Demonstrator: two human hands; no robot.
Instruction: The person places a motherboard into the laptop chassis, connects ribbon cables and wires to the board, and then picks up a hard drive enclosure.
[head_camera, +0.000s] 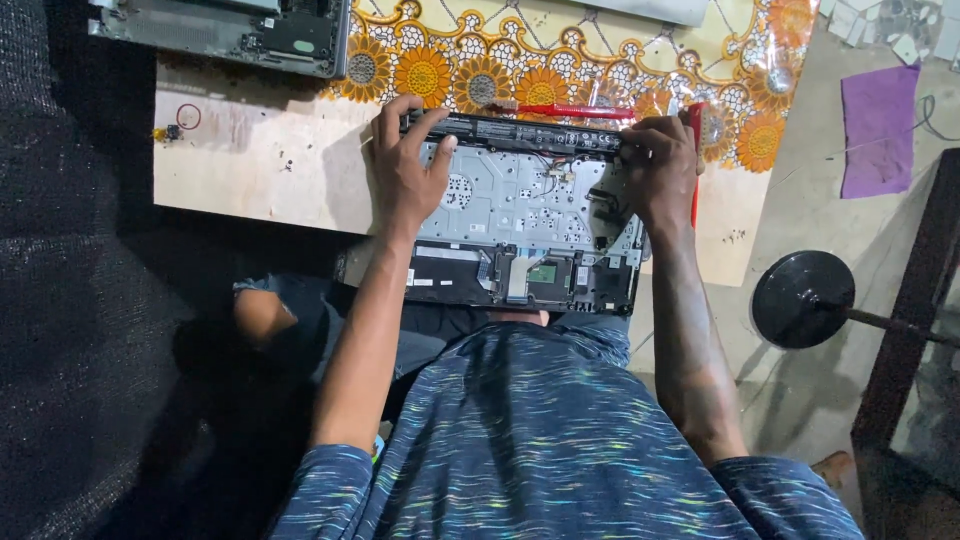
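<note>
While both hands' grip pinches long black battery bar (520, 132), metal laptop chassis (520, 200) underneath.

A wooden board (260, 160) is partly covered by a sunflower-patterned cloth (560, 50). An opened laptop base (525, 215) is laid on the board, with a second chassis (225, 30) at its far left. A red screwdriver (570, 110) is seen on the cloth.

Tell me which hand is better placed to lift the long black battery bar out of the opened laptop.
Probably the left hand: its fingers curl over the battery bar at one end, with nothing else in its grip. The right hand touches the other end but also seems to hold a red tool.
</note>
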